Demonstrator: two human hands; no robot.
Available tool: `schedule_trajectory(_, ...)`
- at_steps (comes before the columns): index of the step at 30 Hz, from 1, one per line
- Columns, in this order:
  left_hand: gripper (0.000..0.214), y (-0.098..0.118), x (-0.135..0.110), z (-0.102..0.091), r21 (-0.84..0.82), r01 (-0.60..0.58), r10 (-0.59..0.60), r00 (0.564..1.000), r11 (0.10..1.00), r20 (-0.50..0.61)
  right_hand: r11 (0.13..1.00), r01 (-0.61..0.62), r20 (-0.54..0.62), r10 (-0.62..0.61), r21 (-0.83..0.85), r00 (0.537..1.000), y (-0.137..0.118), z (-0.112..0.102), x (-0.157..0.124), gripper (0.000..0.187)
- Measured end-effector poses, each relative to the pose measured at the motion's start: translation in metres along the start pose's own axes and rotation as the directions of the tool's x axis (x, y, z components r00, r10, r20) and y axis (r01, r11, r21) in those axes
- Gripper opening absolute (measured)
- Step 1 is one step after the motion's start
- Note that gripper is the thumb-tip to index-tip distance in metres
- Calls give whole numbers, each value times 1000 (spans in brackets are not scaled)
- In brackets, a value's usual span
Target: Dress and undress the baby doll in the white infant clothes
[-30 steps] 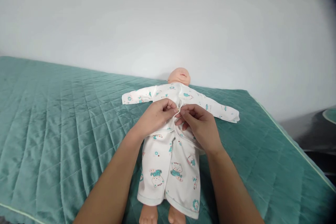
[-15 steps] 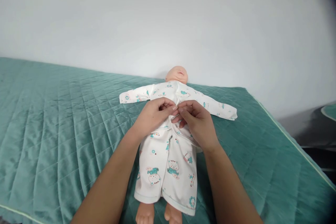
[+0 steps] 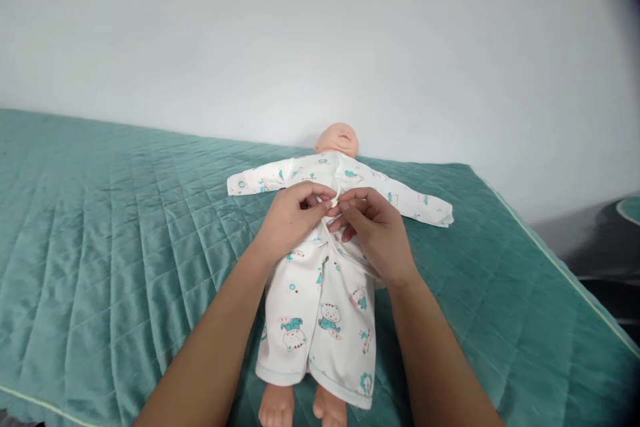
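Observation:
A baby doll [image 3: 337, 139] lies on its back, head away from me and bare feet nearest. It wears a white long-sleeved shirt [image 3: 380, 188] and matching white pants [image 3: 290, 303] printed with teal animals. Over the doll's belly my left hand [image 3: 299, 215] pinches the front edge of the shirt between thumb and fingers. My right hand [image 3: 374, 223] pinches the same edge from the other side, its fingertips almost touching the left ones. A small fastening may lie between the fingertips, but it is too small to make out.
Beneath the doll spreads a teal quilted cover [image 3: 125, 247] with a pale piped edge on the right. A white wall [image 3: 200, 47] rises directly behind the doll's head. Part of another teal-topped surface [image 3: 629, 211] shows at the far right.
Both hands stay pinched on the shirt front, with only slight finger movement. More of the white cloth edge shows between the fingertips now. The doll lies as before.

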State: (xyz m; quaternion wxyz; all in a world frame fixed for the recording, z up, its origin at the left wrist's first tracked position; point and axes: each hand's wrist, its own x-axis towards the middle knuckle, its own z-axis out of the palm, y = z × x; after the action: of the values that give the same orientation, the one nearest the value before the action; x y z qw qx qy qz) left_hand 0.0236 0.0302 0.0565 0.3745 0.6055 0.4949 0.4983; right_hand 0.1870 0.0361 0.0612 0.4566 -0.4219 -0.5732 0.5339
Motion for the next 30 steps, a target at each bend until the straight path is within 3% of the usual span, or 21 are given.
schedule_trajectory(11, 32, 1, -1, 5, -76, -34, 30, 998, 997, -55, 1000, 15, 9, -15, -16, 1000, -1, 3, 1, 19)
schedule_trajectory(15, 32, -2, 0, 5, -173, -15, 7, 999, 985, -49, 1000, 22, 18, -22, 4, 1000, 1, 2, 1, 19)
schedule_trajectory(22, 26, -3, 0, 0, -270, 18, -17, 1000, 963, 7, 1000, 27, -4, -27, 4, 1000, 1, 2, 1, 19)
schedule_trajectory(30, 22, -1, 0, -8, -166, 42, -20, 991, 985, 132, 999, 50, -63, -50, -7, 997, 2, 2, 2, 12)
